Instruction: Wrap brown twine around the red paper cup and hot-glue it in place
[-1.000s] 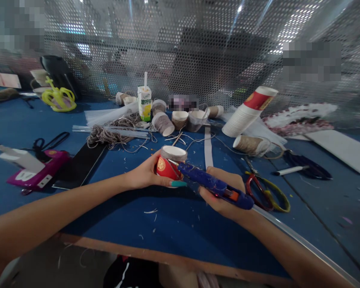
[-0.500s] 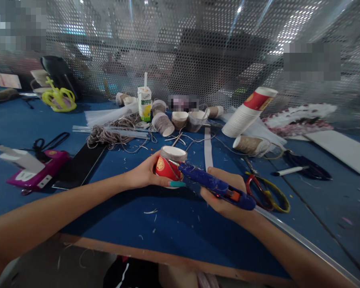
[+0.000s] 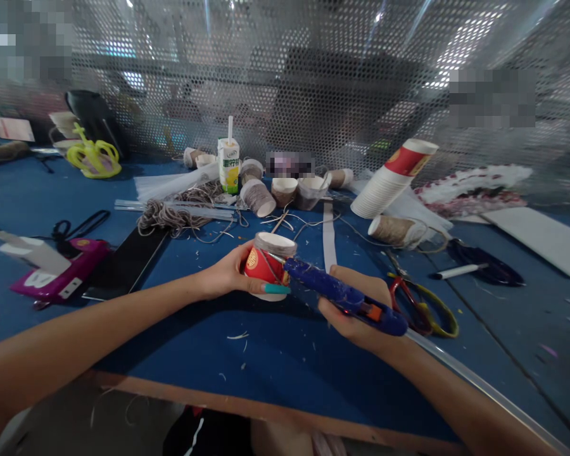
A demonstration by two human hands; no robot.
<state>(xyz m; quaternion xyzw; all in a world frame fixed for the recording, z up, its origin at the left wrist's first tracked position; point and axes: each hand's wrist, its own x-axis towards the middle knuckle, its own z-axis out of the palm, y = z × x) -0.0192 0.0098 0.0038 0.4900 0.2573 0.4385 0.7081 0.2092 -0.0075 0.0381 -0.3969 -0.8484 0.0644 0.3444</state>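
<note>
My left hand point(image 3: 232, 273) is closed round a red and white paper cup point(image 3: 262, 266), held tilted above the blue table. Grey cord point(image 3: 276, 247) is wound round the cup just under its rim, and a strand hangs down the red side. In my right hand point(image 3: 356, 297) is a blue hot glue gun point(image 3: 332, 285), its nozzle at the cup's side by the cord. A long clear glue stick point(image 3: 456, 358) sticks out of the gun's back end. The fingers under the gun are partly hidden.
Red and yellow scissors point(image 3: 422, 304) lie right of my right hand. Behind are a cup stack point(image 3: 384, 183), cord-wrapped cups point(image 3: 259, 197), a drink carton point(image 3: 228, 166) and a cord bundle point(image 3: 171, 215). A purple power strip point(image 3: 61, 272) lies left. A perforated metal screen point(image 3: 247, 82) stands behind.
The cup has turned or tilted slightly in my left hand, and my left thumb has shifted a little left and up. The glue gun stays almost in place at the cup.
</note>
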